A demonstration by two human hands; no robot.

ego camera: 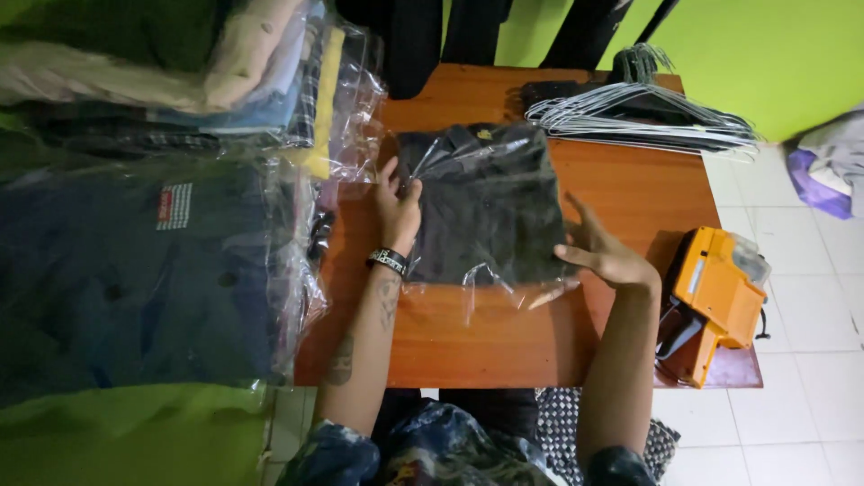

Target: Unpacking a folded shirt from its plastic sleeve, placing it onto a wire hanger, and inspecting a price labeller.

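The folded dark garment (490, 202) lies in its clear plastic bag (490, 286) at the middle of the wooden table (504, 346), with the bag's open end loose and crinkled toward me. I have my left hand (398, 209) flat on the garment's left edge, fingers spread and pressing down, not gripping anything. My right hand (605, 252) sits open at the lower right corner, fingers splayed against the side of the bag; from this angle I cannot tell whether the fingertips pinch the film or only rest on it. As I judge it, the slippery film is the main risk: if one hand pushes harder than the other, the fold inside could skew or bunch, and the loose flap could crease under the cloth. Just beside my left hand, a tall stack of bagged clothes (162, 252) crowds the table's left side, its plastic spilling over the edge, and a careless elbow could drag it or tip the upper pile (180, 72). At the far edge lies a bundle of wire hangers (643, 115), near enough to snag the bag if it slides that way. To the right, an orange handheld labelling tool (715, 297) sits at the table's corner, close to my right forearm, and a nudge could knock it to the tiled floor (801, 396).
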